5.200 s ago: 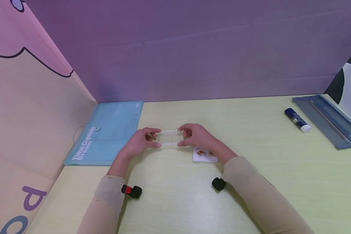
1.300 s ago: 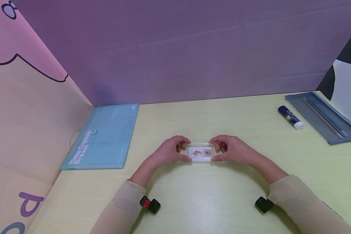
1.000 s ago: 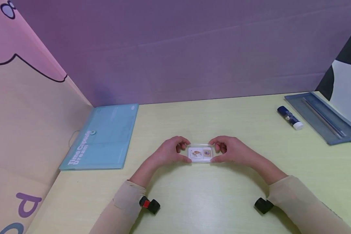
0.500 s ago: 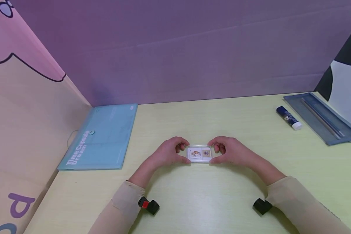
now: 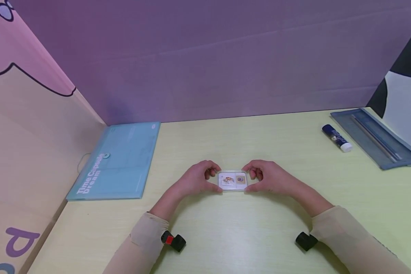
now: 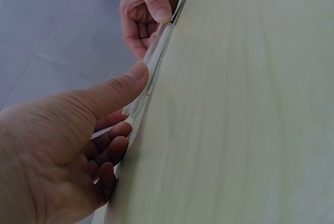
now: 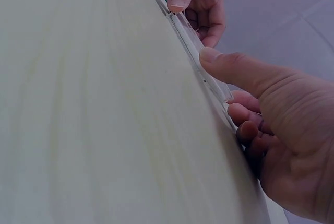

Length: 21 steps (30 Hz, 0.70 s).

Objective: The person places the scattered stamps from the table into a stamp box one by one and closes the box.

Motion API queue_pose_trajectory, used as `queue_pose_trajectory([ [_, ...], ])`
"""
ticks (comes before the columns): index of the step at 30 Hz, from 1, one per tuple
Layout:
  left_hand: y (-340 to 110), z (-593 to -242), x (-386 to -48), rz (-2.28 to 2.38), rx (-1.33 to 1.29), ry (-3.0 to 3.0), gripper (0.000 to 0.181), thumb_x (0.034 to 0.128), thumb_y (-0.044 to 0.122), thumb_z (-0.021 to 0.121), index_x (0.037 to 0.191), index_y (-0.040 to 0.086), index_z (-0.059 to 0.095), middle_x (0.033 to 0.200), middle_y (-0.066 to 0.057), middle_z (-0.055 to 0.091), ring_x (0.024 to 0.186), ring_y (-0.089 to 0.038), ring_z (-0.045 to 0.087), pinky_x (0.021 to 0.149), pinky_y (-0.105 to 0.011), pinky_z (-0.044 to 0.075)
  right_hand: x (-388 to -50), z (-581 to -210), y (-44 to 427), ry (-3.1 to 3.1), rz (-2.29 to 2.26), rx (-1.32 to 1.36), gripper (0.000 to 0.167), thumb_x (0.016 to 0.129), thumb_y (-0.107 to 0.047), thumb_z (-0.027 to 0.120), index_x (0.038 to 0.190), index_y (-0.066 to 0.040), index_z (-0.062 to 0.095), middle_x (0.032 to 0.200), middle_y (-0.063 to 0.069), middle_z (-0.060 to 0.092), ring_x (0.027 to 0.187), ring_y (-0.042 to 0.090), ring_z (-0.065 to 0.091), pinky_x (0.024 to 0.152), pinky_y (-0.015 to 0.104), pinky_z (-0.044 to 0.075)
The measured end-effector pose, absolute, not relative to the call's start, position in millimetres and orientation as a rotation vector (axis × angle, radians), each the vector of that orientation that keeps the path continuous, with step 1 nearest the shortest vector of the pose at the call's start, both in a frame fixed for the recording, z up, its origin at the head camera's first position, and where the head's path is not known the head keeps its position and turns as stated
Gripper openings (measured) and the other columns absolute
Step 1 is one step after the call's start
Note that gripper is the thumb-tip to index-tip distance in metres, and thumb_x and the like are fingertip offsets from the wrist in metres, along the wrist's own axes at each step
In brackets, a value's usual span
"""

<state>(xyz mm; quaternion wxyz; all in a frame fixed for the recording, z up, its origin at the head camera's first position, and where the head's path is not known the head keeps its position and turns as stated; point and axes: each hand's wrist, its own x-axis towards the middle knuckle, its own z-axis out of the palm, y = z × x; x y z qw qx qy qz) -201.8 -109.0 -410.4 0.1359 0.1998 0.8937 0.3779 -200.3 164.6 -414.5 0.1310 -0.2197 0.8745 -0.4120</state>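
Note:
In the head view a small, rounded clear plastic lid (image 5: 232,172) sits over a white card (image 5: 228,186) with two printed pictures, on the table. My left hand (image 5: 199,177) pinches the lid's left end, thumb at the near edge and index finger at the far edge. At the other end my right hand (image 5: 265,176) grips it the same way. Both wrist views show the lid edge-on, as a thin clear strip (image 6: 157,49) low against the table, the thumbs on its near side. The other fingers curl behind it. Whether it is fully seated cannot be made out.
A light blue document folder (image 5: 123,163) lies at the left by the side wall. To the right are a dark blue glue stick (image 5: 337,137) with a white end and a grey-blue mesh pouch (image 5: 373,140) holding long thin items. A purple backdrop (image 5: 205,61) closes off the rear.
Five seconds ago both hands held the clear lid left of the card. It has since moved right and over the card. During the last second it has sunk slightly, both hands still holding it.

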Motion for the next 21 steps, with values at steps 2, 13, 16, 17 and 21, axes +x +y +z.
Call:
queue_pose_trajectory([
  [2,-109.3,-411.3,-201.8,1.091,0.580,2.589,0.055,0.0737,0.019,0.093,0.119,0.010,0.063,0.098,0.000,0.056,0.090,-0.019,0.051,0.078,-0.029,0.044,-200.4,-415.1,164.5,2.539,-1.191,-0.640,0.050,0.074,-0.020,0.093,0.115,-0.008,0.066,0.088,0.004,0.055,0.077,0.021,0.049,0.063,0.024,0.041],
  [13,-109.5,-410.5,-200.4,1.090,0.585,2.587,0.054,0.0728,0.019,0.094,0.116,0.010,0.063,0.098,-0.001,0.056,0.091,-0.020,0.050,0.079,-0.029,0.044,-200.9,-417.0,164.5,2.546,-1.155,-0.657,0.050,0.074,-0.019,0.092,0.115,-0.009,0.065,0.089,0.003,0.054,0.075,0.020,0.048,0.062,0.024,0.041],
  [16,-109.5,-410.4,-199.8,1.084,0.577,2.593,0.054,0.0727,0.019,0.094,0.116,0.011,0.063,0.098,-0.001,0.056,0.091,-0.020,0.051,0.079,-0.029,0.044,-200.8,-416.8,164.8,2.554,-1.143,-0.676,0.049,0.075,-0.019,0.092,0.115,-0.009,0.065,0.088,0.002,0.054,0.074,0.019,0.048,0.062,0.025,0.041],
  [17,-109.5,-410.5,-199.6,1.083,0.574,2.595,0.053,0.0727,0.019,0.094,0.115,0.011,0.063,0.098,-0.001,0.056,0.091,-0.019,0.051,0.079,-0.029,0.044,-200.7,-416.8,165.1,2.558,-1.141,-0.684,0.049,0.075,-0.019,0.092,0.115,-0.009,0.065,0.088,0.002,0.054,0.074,0.019,0.048,0.062,0.024,0.041],
  [21,-109.0,-410.2,-198.6,1.075,0.568,2.605,0.052,0.0728,0.019,0.094,0.114,0.012,0.063,0.098,0.000,0.057,0.091,-0.019,0.051,0.078,-0.029,0.044,-200.2,-416.6,165.9,2.571,-1.137,-0.728,0.048,0.075,-0.019,0.092,0.114,-0.008,0.066,0.087,0.001,0.054,0.072,0.018,0.048,0.062,0.024,0.041],
])
